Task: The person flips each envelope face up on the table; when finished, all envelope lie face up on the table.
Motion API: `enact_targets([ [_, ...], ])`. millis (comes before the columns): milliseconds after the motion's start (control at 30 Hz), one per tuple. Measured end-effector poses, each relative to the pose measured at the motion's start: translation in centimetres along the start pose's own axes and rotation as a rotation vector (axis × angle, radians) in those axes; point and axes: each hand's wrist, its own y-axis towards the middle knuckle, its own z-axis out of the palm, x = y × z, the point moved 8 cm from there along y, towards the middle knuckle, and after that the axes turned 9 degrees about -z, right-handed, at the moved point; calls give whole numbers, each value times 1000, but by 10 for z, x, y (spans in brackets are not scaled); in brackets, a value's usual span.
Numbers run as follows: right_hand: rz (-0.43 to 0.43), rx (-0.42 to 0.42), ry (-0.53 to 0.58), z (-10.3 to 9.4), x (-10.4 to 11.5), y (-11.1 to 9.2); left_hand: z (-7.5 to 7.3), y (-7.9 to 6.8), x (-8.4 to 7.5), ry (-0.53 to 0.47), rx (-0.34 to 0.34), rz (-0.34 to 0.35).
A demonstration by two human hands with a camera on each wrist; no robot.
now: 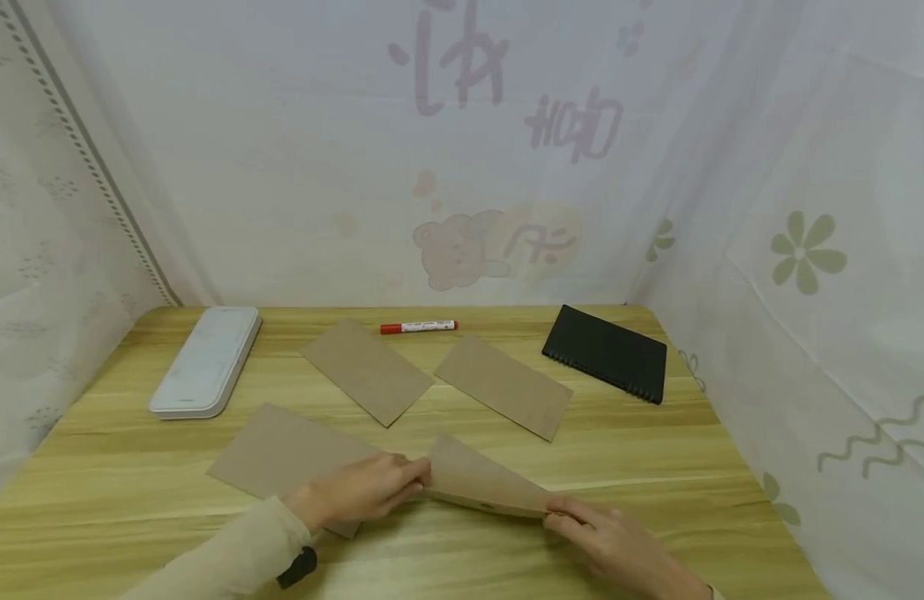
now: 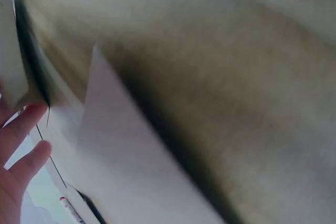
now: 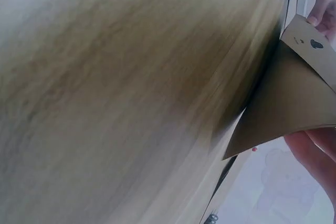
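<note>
Both hands hold a brown paper envelope (image 1: 484,477) low over the wooden table, its near edge lifted. My left hand (image 1: 375,487) pinches its left corner, while my right hand (image 1: 615,540) pinches the right end between thumb and fingers. In the right wrist view the envelope (image 3: 289,90) bows, and a flap with a dark printed mark (image 3: 316,44) lies along one edge. A second brown paper piece (image 1: 285,446) lies flat on the table, partly hidden under my left forearm and hand.
Two more flat brown paper pieces lie farther back, one at left (image 1: 367,371) and one at right (image 1: 506,387). Behind them is a red-and-white marker (image 1: 419,327). A white box (image 1: 207,362) stands at left, a black spiral notebook (image 1: 606,354) at right. Printed cloth (image 1: 282,167) encloses the table.
</note>
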Motion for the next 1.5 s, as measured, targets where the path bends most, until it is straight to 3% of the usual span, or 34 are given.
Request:
enact_targets([
  [167, 38, 8, -88, -2, -2, -4, -3, -3, -2, 29, -104, -3],
  [300, 66, -6, -106, -4, -5, -6, -8, -4, -5, 127, -156, 3],
  [467, 98, -30, -111, -10, -9, -6, -13, -2, -12, 250, -241, 59],
  [667, 150, -54, -121, -14, -14, -10, -22, -2, -18, 266, -411, 134],
  [800, 150, -109, -139, -17, -16, -12, -26, 2, -19, 269, -478, 169],
  [1033, 138, -181, -177, -22, -18, -14, -30, 14, -16, 306, -463, 118],
  [1267, 199, -230, -157, -26, -22, -15, -33, 21, -16, 350, -442, 91],
  [1500, 252, -205, -161, -23, -26, -16, -31, 27, -13, 375, -415, 18],
])
